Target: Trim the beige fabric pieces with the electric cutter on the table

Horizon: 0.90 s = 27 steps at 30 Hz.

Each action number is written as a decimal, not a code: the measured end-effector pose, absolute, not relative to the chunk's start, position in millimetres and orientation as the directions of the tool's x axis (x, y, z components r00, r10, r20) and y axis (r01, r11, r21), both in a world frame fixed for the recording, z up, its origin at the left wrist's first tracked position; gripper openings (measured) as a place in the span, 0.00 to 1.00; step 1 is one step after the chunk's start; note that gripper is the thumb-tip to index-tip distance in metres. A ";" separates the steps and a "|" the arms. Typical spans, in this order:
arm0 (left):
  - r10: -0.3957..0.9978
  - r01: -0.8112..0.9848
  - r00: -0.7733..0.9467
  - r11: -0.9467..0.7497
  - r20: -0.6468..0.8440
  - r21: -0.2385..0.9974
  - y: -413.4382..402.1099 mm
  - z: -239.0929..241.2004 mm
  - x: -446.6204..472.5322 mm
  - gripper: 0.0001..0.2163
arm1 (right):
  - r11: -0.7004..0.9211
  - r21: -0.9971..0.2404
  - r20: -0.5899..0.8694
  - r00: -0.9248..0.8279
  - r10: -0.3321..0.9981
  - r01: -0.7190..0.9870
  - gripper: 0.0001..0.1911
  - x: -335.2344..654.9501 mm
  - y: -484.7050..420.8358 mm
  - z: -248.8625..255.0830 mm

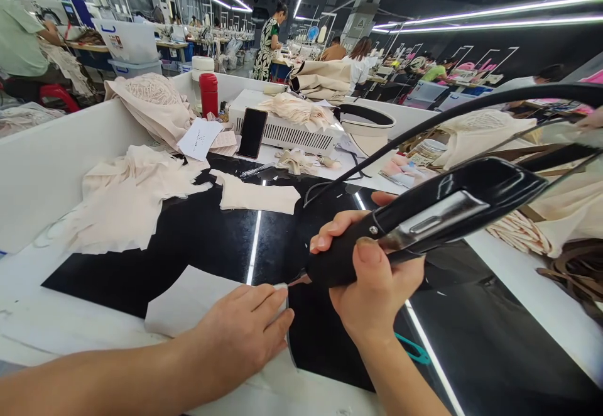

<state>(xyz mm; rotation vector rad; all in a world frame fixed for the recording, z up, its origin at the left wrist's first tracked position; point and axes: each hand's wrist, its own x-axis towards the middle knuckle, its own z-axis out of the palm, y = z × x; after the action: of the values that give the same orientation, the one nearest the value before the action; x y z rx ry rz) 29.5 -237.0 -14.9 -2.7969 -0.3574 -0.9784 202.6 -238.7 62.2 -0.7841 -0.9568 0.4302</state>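
Near the front table edge: left hand (pixel 245 334) flat, fingers spread, pressing one pale fabric piece (pixel 188 300) onto the black worktop (pixel 211 240). Right hand (pixel 372 278) fisted around one black heat-cutting tool (pixel 424 221), tip just beside the fabric's corner. Two more fabric pieces behind.

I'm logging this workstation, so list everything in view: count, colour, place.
tool: one, black, in right hand, tip over worktop
fabric piece: one, pale, under left hand
fabric pile: one, cream, left on worktop
cut piece: one, cream, worktop middle
phone: one, black, leaning on white box
flask: one, red, far side
paper: one, white, by flask
worktop: one, glossy black
left hand: flat on fabric piece
right hand: gripping tool
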 end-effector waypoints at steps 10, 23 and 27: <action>0.171 0.275 0.772 -0.958 0.613 -0.078 -238.5 -17.1 28.6 0.12 | 0.622 -0.781 0.552 0.522 0.650 0.051 0.21 199.8 -240.3 57.5; 0.197 0.283 0.777 -0.958 0.598 -0.051 -238.5 -17.6 27.8 0.12 | 0.633 -0.774 0.554 0.512 0.656 0.027 0.22 196.9 -238.9 56.3; 0.213 0.292 0.789 -0.955 0.577 -0.046 -239.9 -18.6 26.9 0.11 | 0.638 -0.770 0.548 0.520 0.655 0.009 0.24 195.1 -238.7 58.0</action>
<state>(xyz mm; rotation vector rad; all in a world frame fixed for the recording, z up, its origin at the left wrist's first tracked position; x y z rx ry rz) 26.9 -239.9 -18.6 -2.8441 -0.4032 -0.8934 195.1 -238.7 58.0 -0.8039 -0.9588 0.4411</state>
